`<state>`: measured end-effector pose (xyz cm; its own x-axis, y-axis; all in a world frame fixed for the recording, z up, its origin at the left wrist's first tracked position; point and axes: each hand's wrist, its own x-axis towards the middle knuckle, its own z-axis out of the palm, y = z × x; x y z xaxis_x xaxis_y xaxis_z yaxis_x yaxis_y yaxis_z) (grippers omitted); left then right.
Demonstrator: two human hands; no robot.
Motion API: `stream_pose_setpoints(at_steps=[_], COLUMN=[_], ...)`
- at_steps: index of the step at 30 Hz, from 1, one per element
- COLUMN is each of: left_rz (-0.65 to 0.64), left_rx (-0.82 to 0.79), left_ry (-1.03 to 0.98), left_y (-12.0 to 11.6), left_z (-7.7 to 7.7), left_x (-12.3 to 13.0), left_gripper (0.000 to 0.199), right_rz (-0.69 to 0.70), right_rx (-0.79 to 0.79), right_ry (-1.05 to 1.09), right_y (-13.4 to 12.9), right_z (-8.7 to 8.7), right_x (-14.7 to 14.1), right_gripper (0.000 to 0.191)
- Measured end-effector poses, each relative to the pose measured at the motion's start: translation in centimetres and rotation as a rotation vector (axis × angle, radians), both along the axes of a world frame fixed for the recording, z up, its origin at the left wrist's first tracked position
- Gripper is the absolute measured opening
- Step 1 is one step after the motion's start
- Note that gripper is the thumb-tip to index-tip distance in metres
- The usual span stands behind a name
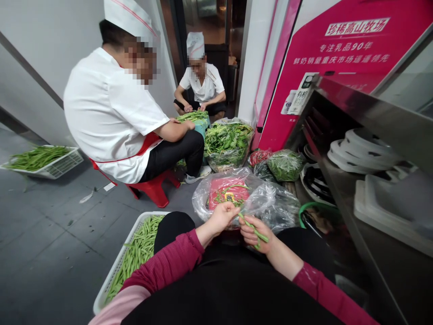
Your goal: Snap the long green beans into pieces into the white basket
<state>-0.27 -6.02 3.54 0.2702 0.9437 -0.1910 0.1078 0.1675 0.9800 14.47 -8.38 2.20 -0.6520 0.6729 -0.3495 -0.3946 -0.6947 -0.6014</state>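
Observation:
My right hand (pixel 255 234) is closed around green beans (pixel 256 232), whose ends stick out past the palm. At the upper end of the beans, the fingers of my left hand (pixel 223 215) are pinched together at a bean's tip. Just beyond my hands lies a clear plastic bag (pixel 270 201) with a red surface (pixel 219 192) and bean scraps in it. To the left of my lap, a white basket (pixel 105 282) holds many short green bean pieces (pixel 138 253).
A person (pixel 111 104) sits on a red stool (pixel 158 187) at the left; another person (pixel 203 85) crouches behind. Bagged greens (pixel 228 137) stand ahead. A metal shelf (pixel 365 108) with white dishes is close on the right. Another basket (pixel 62 162) lies far left.

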Motion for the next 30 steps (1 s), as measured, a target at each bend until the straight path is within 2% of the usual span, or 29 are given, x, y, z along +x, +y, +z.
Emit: stream_pose_setpoints(at_steps=[2, 3, 5, 8, 11, 13, 16, 19, 22, 26, 28, 30], left_rz=[0.065, 0.068, 0.041, 0.018, 0.034, 0.052, 0.084, 0.084, 0.06, 0.028, -0.219, -0.377], left_rx=[0.21, 0.256, 0.242, 0.172, 0.143, 0.13, 0.145, 0.169, 0.184, 0.188, 0.29, 0.431], left_ry=[0.351, 0.513, 0.724, 0.793, 0.806, 0.812, 0.808, 0.827, 0.879, 0.95, 0.993, 1.001], left_y=[0.9, 1.6, 3.6, 7.6, 11.4, 13.3, 14.8, 15.0, 13.7, 11.1, 9.6, 7.7], left_z=[-1.4, -2.1, -3.4, -4.9, -6.3, -7.1, -8.0, -7.8, -6.7, -5.3, -4.5, -3.5], left_x=[-0.5, -0.8, -1.5, -2.1, -1.8, -1.4, -1.2, -1.5, -0.9, 0.9, 1.2, 1.1], left_gripper=[0.025, 0.019, 0.007, 0.018, 0.012, 0.01, 0.011, 0.019, 0.032, 0.043, 0.038, 0.027], right_rz=[-0.089, -0.135, -0.223, -0.369, -0.48, -0.49, -0.41, -0.365, -0.375, -0.321, -0.278, -0.233], right_rx=[0.046, 0.077, 0.112, -0.007, -0.169, -0.208, -0.207, -0.182, -0.19, -0.235, -0.158, 0.003], right_ry=[-0.158, -0.226, -0.3, -0.275, -0.157, -0.071, -0.037, -0.114, -0.233, -0.362, -0.389, -0.453], right_y=[-0.5, -0.7, -0.4, 1.5, 4.3, 6.0, 8.1, 9.5, 9.7, 9.7, 10.0, 10.2], right_z=[0.5, 0.9, 1.6, 1.8, 0.6, -0.5, -1.6, -2.0, -2.7, -5.4, -6.7, -7.4], right_x=[-1.0, -1.5, -1.8, -0.2, 2.5, 3.7, 3.4, 1.9, 1.2, 1.1, 0.5, -0.3], right_gripper=[0.027, 0.028, 0.029, 0.027, 0.03, 0.035, 0.037, 0.028, 0.026, 0.03, 0.029, 0.03])
